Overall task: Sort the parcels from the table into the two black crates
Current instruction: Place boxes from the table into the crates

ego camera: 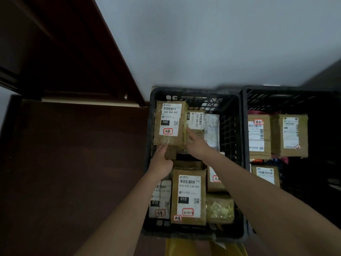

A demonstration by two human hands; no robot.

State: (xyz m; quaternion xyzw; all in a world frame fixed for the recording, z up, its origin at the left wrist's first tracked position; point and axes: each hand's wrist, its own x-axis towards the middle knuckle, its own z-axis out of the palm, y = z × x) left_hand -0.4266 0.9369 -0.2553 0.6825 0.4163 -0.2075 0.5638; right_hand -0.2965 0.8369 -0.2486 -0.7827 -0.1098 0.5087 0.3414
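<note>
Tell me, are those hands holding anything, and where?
The left hand holds the 060 parcel at its near bottom edge inside the left crate. The right hand rests straight fingers along its right side.

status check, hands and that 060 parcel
Left hand grips the 060 parcel at its near edge. Right hand steadies its side, fingers straight. Parcel sits in the left crate, atop others. Nothing blocking.
</note>
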